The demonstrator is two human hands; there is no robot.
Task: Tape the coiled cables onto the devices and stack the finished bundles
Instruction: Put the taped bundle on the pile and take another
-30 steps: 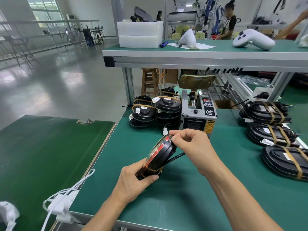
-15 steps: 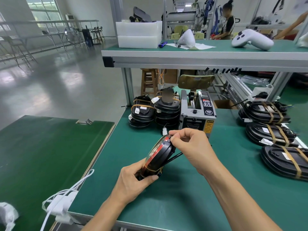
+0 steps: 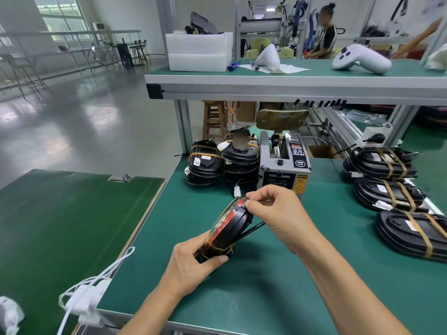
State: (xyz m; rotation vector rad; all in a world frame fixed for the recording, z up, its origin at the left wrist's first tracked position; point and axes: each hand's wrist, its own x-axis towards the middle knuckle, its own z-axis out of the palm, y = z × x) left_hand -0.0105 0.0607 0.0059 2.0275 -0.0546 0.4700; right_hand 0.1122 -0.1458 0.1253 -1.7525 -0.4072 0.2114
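Observation:
I hold a black oval device point(image 3: 231, 224) with a red face and clear lens on edge above the green bench. My left hand point(image 3: 193, 264) grips its near end, where brown tape wraps it. My right hand point(image 3: 273, 209) pinches the device's far top edge with thumb and forefinger. A black cable point(image 3: 254, 229) sticks out from under the device toward my right hand. Two stacks of taped bundles point(image 3: 225, 163) stand at the back left of the bench. Three more taped bundles point(image 3: 389, 192) lie in a row on the right.
A grey tape dispenser point(image 3: 284, 165) stands just behind my hands. A white cable and adapter point(image 3: 82, 301) hang over the bench's near left corner. A second green table point(image 3: 60, 226) adjoins on the left. A raised shelf point(image 3: 290, 81) carries white foam boxes and a white controller. A person stands beyond it.
My right hand's fingers shifted slightly along the device's top edge. The device and my left hand stayed in place.

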